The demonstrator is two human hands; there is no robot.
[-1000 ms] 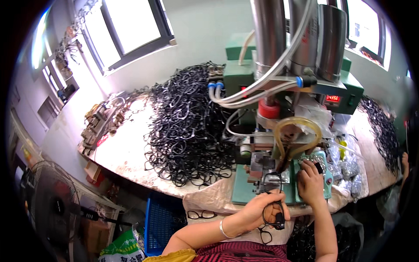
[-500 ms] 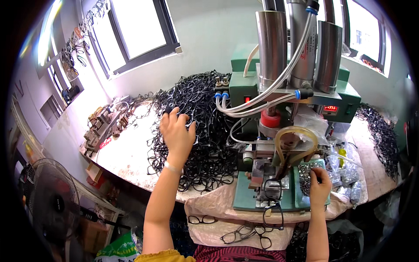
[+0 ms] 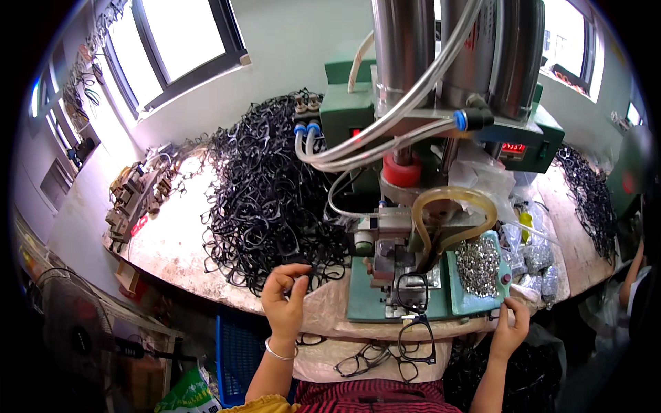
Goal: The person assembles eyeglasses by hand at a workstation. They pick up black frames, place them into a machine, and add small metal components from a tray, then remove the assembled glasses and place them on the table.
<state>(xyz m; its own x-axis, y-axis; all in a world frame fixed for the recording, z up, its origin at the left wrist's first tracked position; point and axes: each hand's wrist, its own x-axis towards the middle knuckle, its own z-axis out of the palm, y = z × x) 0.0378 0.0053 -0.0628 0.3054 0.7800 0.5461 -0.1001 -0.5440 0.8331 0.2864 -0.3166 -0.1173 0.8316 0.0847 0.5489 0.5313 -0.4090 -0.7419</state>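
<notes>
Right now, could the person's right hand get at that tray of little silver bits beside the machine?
Probably yes. The right hand rests at the table edge just below the teal tray of small metal parts, and nothing lies between them.

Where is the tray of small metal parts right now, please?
In the head view, the teal tray of small metal parts sits right of centre on the press machine base, just above the right hand and beside the clamped eyeglass frame.

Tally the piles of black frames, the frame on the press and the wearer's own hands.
Piles of black frames: 2 (big pile, small pile)
Frame on the press: 1
Hands: 2 (left hand, right hand)
Total: 5
</notes>
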